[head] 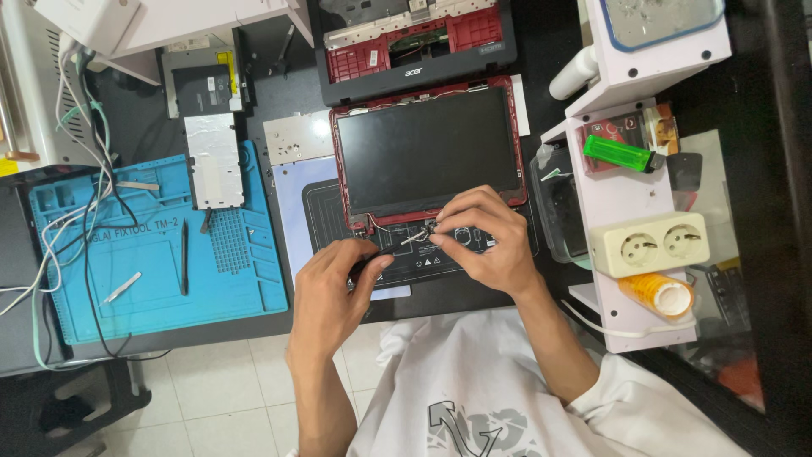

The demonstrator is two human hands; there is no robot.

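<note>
Laptop screen panel (427, 151), flat dark glass in a red plastic frame, lying face up on the black table (288, 93) (lower edge over a dark printed mat (326, 222)). Right hand (486, 237) at the panel's lower left corner, fingers pinched shut on a thin metal tool (414, 238). Left hand (331, 292) just beside, fingers curled around a slim dark tool (365, 265). Blue rubbery repair mat (161, 254) well to the left.

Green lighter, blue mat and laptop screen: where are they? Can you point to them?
Green lighter (620, 153), head view, middle of its green body.
Blue mat (245, 279), head view, bare part near its right edge.
Laptop screen (427, 152), head view, centre of the dark panel.
</note>
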